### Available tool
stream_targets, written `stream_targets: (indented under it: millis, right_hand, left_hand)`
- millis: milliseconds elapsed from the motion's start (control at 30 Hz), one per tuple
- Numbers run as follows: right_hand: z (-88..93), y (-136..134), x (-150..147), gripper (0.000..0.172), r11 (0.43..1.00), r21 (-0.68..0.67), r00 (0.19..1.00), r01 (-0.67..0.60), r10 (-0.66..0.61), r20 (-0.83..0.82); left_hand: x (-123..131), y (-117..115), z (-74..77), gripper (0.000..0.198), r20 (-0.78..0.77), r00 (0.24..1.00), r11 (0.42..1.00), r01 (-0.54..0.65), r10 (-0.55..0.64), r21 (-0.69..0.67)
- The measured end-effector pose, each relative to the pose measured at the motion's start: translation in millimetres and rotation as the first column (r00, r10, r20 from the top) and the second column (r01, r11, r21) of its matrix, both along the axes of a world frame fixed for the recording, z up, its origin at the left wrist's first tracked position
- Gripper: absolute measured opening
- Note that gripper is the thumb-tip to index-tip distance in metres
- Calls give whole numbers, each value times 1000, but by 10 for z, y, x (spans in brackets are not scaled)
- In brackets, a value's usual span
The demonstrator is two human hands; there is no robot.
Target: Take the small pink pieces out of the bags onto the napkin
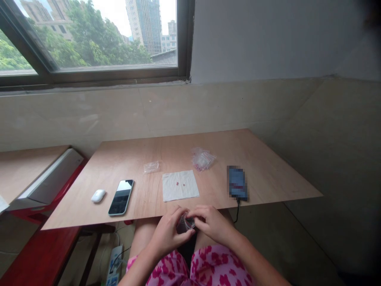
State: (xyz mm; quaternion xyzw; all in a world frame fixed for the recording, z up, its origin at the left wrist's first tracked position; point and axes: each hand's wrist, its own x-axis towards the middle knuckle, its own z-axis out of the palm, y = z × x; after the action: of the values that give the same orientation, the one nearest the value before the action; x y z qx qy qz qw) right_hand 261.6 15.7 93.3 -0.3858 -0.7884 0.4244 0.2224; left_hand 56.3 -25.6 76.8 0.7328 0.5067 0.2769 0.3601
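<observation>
As I look down through the head camera, with the white tissue (171, 193) as my clock's centre, I find both hands close together at six o'clock, just off the near edge of the tabletop (268, 174) and over the lap. My left hand (172, 230) and my right hand (210, 223) are clamped on one small clear plastic bag (188, 223), which sits between them with the fingers curled around it; what is inside it I can't make out. On the tissue lie two tiny reddish pieces, side by side and apart: a left one (177, 184) and a right one (183, 184). Between one and two o'clock I have a loose pile of clear bags (203, 159) showing pinkish bits along its lower side, and at ten o'clock a flat clear packet (151, 167). Just below nine o'clock lies a phone (121, 198), screen up, with a rounded white case (98, 196) beyond it towards nine. At three o'clock rests a pixelated device (237, 182), its black cable (237, 208) dropping over the edge.
</observation>
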Motion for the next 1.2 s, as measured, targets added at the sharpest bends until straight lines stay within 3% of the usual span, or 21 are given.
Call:
stream_targets:
  millis: [133, 333, 433, 533, 633, 733, 833, 1000, 1100, 1200]
  right_hand:
    - [37, -1, 10, 34, 999, -31, 1000, 21, -21, -6]
    - [-8, 10, 6, 13, 995, -86, 998, -45, 48, 35]
    - [-28, 5, 0, 14, 993, -61, 992, -98, 102, 72]
    - [-36, -25, -8, 11, 995, 6, 982, -97, 95, 164]
    - [-36, -60, -16, 16, 994, 56, 974, -90, 76, 213]
    - [-33, -68, -21, 29, 994, 49, 977, -97, 86, 195]
    - [-29, -45, -20, 34, 995, 37, 983, -98, 90, 161]
    - [-79, 16, -7, 22, 995, -27, 995, -92, 91, -42]
    - [-206, 105, 5, 18, 999, -33, 987, 7, -12, -159]
    - [-411, 296, -25, 24, 966, 40, 953, 256, -246, -176]
  left_hand:
    - [5, 7, 2, 34, 27, 999, 1000, 23, -23, -1]
    - [26, -14, -69, 40, 106, 993, 997, 49, -43, -53]
    - [15, -14, -100, 46, 134, 990, 991, 57, -41, -119]
    - [-15, 5, -85, 39, 162, 986, 976, 70, -36, -207]
    - [-61, 40, -17, 37, 219, 972, 947, 149, -87, -284]
    - [-116, 80, 60, 43, 267, 957, 923, 204, -117, -325]
    - [-154, 107, 102, 50, 246, 964, 921, 184, -100, -345]
    - [-194, 112, 98, 42, 254, 963, 929, 172, -88, -328]
    - [-286, 150, 25, 43, 198, 978, 945, 124, -66, -301]
    - [-442, 306, -93, 50, 63, 998, 969, -6, 22, -247]
